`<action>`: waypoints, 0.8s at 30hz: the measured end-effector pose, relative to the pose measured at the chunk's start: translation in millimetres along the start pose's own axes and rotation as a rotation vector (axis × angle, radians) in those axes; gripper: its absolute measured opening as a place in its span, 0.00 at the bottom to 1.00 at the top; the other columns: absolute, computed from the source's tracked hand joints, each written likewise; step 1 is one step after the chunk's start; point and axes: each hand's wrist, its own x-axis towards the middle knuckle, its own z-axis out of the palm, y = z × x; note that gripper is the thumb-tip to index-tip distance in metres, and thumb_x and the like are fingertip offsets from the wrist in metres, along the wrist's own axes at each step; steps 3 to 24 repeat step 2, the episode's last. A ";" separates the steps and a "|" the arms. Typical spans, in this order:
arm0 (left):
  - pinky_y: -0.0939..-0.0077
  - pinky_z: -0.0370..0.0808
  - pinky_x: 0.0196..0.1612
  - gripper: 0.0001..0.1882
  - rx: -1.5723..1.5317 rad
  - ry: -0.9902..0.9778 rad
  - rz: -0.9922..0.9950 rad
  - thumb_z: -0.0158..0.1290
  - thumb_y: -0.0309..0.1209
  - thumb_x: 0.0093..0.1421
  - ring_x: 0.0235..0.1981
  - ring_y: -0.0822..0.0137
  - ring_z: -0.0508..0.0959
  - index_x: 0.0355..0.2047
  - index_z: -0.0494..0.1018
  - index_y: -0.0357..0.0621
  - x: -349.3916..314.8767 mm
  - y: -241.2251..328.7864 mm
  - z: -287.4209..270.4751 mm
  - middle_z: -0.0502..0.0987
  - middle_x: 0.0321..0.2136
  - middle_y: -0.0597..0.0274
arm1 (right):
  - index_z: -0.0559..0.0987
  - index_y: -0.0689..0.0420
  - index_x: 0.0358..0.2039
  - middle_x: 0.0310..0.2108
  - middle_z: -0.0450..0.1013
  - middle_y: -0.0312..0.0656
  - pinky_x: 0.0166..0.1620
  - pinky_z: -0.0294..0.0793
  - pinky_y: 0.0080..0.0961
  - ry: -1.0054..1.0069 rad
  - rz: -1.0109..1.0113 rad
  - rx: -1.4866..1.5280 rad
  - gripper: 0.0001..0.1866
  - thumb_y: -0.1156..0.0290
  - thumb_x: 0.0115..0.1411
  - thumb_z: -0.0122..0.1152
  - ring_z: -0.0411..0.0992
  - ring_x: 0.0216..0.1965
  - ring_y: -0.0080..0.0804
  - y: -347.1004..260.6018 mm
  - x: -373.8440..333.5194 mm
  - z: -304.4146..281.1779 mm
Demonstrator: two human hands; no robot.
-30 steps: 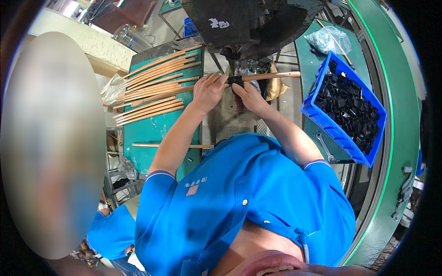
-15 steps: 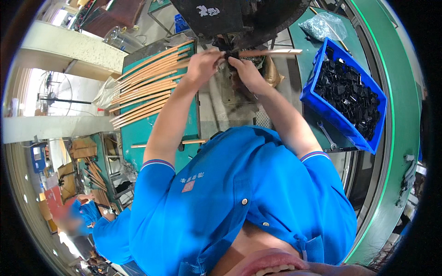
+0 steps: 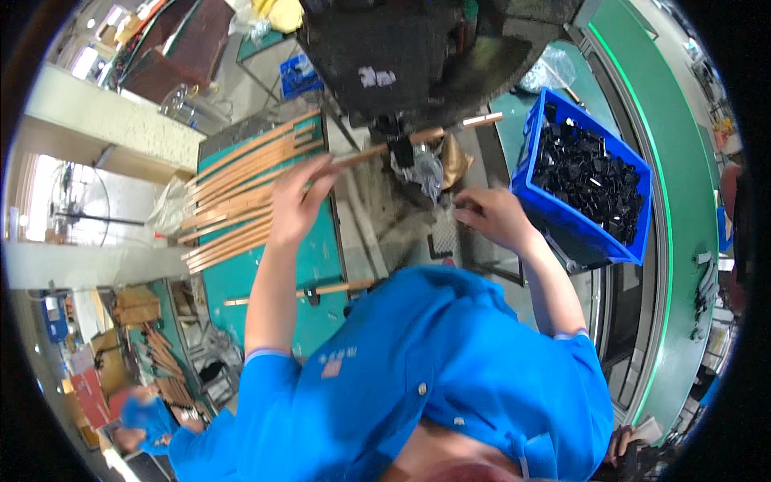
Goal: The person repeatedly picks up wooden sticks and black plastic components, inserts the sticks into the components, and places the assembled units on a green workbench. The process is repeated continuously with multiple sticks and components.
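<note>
My left hand [image 3: 299,199] is closed on one end of a wooden strip [image 3: 361,156]. The strip slants up to the right under the head of a dark machine [image 3: 393,80]. A black piece [image 3: 400,151] sits at the strip's middle, beneath the machine; whether it is fixed to the strip I cannot tell. Apart from the strip, my right hand [image 3: 496,217] hangs with bent fingers spread a little, and nothing shows in them. Left of my left hand, several more wooden strips [image 3: 233,181] lie side by side on a green table [image 3: 317,257].
At the right, a blue crate [image 3: 578,213] holds many small black parts [image 3: 590,173]. Another strip [image 3: 337,288] with a black piece on it lies near me. A clear plastic bag [image 3: 550,68] is behind the crate. Another person [image 3: 148,422] works at the far lower left.
Both hands were together at the black piece under the machine. My left hand has shifted left along the strip; my right hand has let go and drawn back toward me.
</note>
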 end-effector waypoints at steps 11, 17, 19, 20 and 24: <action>0.70 0.79 0.43 0.20 -0.166 0.060 0.126 0.57 0.25 0.60 0.37 0.54 0.82 0.53 0.75 0.48 8.5 46.7 -25.4 0.81 0.41 0.54 | 0.80 0.54 0.43 0.37 0.80 0.49 0.45 0.79 0.42 0.190 0.141 0.390 0.17 0.57 0.59 0.65 0.80 0.40 0.43 -66.1 -14.3 -44.5; 0.70 0.79 0.43 0.20 -0.166 0.060 0.126 0.57 0.25 0.60 0.37 0.54 0.82 0.53 0.75 0.48 8.5 46.7 -25.4 0.81 0.41 0.54 | 0.80 0.54 0.43 0.37 0.80 0.49 0.45 0.79 0.42 0.190 0.141 0.390 0.17 0.57 0.59 0.65 0.80 0.40 0.43 -66.1 -14.3 -44.5; 0.70 0.79 0.43 0.20 -0.166 0.060 0.126 0.57 0.25 0.60 0.37 0.54 0.82 0.53 0.75 0.48 8.5 46.7 -25.4 0.81 0.41 0.54 | 0.80 0.54 0.43 0.37 0.80 0.49 0.45 0.79 0.42 0.190 0.141 0.390 0.17 0.57 0.59 0.65 0.80 0.40 0.43 -66.1 -14.3 -44.5; 0.70 0.79 0.43 0.20 -0.166 0.060 0.126 0.57 0.25 0.60 0.37 0.54 0.82 0.53 0.75 0.48 8.5 46.7 -25.4 0.81 0.41 0.54 | 0.80 0.54 0.43 0.37 0.80 0.49 0.45 0.79 0.42 0.190 0.141 0.390 0.17 0.57 0.59 0.65 0.80 0.40 0.43 -66.1 -14.3 -44.5; 0.70 0.79 0.43 0.20 -0.166 0.060 0.126 0.57 0.25 0.60 0.37 0.54 0.82 0.53 0.75 0.48 8.5 46.7 -25.4 0.81 0.41 0.54 | 0.80 0.54 0.43 0.37 0.80 0.49 0.45 0.79 0.42 0.190 0.141 0.390 0.17 0.57 0.59 0.65 0.80 0.40 0.43 -66.1 -14.3 -44.5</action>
